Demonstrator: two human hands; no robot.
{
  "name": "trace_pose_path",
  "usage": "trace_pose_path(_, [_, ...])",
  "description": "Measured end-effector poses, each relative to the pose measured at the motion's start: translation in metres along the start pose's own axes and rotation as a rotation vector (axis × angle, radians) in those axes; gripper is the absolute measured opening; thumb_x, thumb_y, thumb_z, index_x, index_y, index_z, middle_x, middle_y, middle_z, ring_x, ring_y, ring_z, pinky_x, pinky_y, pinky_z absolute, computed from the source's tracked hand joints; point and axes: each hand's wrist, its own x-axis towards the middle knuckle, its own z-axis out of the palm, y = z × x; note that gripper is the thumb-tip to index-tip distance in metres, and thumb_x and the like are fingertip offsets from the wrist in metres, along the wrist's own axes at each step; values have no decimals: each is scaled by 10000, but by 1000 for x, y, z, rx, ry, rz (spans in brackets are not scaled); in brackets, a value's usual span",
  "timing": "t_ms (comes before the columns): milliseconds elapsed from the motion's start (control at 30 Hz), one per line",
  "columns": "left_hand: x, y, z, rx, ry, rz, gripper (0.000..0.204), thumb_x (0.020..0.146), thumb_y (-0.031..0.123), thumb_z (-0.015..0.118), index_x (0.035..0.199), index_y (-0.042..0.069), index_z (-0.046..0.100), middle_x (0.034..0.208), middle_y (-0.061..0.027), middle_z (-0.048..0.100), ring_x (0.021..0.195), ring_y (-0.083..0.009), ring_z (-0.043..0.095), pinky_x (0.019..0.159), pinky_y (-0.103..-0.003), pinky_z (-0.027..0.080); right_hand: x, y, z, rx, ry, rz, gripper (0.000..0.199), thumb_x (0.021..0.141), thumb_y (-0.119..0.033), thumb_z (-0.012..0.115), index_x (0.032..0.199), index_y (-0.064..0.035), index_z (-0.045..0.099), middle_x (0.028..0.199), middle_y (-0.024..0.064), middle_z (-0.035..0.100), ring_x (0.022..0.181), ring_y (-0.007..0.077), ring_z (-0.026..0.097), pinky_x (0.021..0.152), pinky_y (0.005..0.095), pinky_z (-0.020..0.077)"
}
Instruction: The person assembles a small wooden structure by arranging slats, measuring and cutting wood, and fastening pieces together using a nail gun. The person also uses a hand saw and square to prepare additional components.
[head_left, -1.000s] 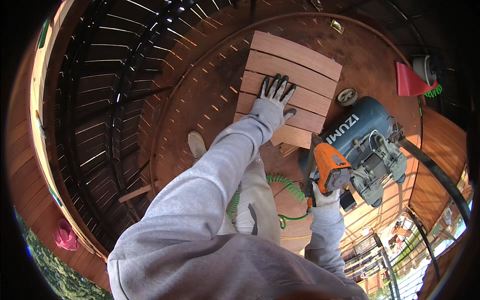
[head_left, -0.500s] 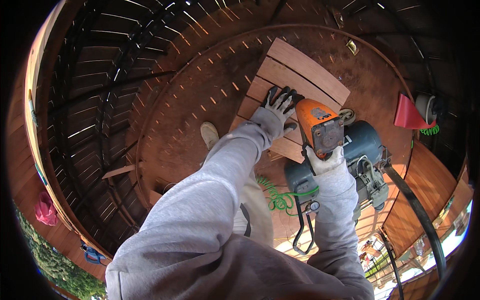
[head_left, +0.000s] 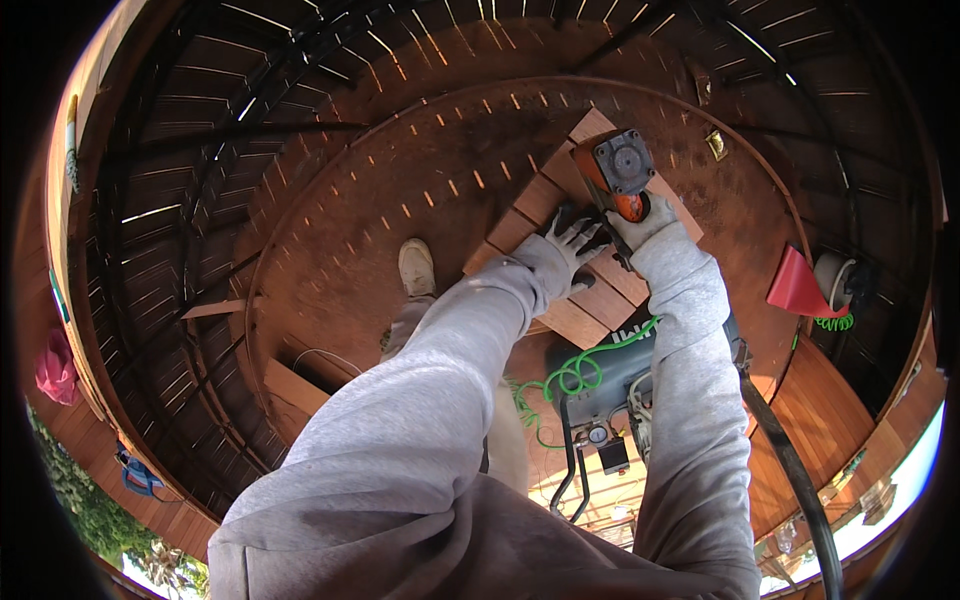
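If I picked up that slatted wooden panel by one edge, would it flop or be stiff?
The slatted wooden panel would probably be fairly stiff, since its boards look like solid wood. It might flex slightly, because gaps run between them. It likely wouldn't roll, being flat with corners.

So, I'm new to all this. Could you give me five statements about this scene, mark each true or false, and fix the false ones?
1. The right hand grips the orange tool. True.
2. The left hand is bare. False: it is gloved.
3. The left hand rests on the slats. True.
4. The tank is bright red. False: it is blue-grey.
5. A shoe shows to the right of the slats. False: it is to their left.
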Motion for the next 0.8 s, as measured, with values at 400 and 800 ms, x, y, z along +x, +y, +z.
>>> trace_pose_path(400, [2,1,1,-34,30,69,705,947,577,362,1528,209,209,1601,-83,139,1483,-264,58,1164,-584,-45,3,11,1,-103,13,55,378,731,-267,729,1018,-31,660,926,206,689,907,370,659,814,412,529])
trace_pose_path(800, [-3,-1,0,28,9,16,679,949,583,338,1517,218,261,1602,-79,142,1480,-304,61,1170,-563,-36,-6,-6,-5,6,-178,23,400,735,-244,716,1073,-42,647,966,217,679,931,381,644,820,407,515])
